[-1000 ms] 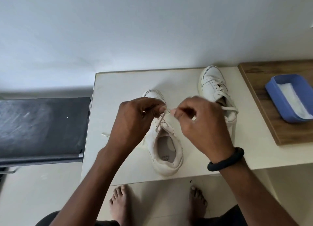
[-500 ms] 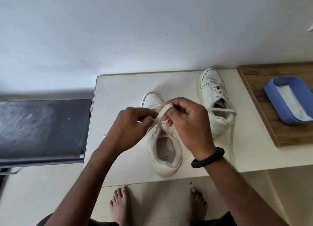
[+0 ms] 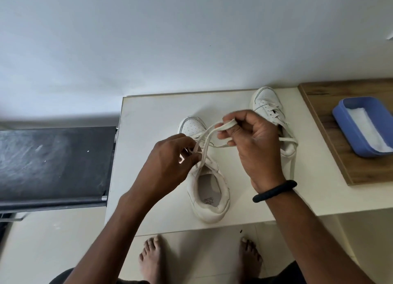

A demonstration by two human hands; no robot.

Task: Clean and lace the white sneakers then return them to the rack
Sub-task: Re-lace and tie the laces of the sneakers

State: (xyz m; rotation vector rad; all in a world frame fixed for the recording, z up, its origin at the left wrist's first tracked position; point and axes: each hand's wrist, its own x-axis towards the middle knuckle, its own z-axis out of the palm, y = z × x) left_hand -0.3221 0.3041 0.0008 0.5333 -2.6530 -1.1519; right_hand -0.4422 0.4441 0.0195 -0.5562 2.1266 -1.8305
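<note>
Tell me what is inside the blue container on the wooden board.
Inside the blue container lies a white material, perhaps cloth or tissue. It hides the bottom beneath it, and the container's right end is cut off by the picture's edge.

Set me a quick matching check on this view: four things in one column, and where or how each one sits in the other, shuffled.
Things
1. near sneaker
2. far sneaker
3. blue tray
4. black band

Places or states
A. on the wooden board
B. round the right wrist
C. its lace pinched by the left hand and the right hand
D. partly hidden behind the right hand

Pairs: 1-C, 2-D, 3-A, 4-B
</note>
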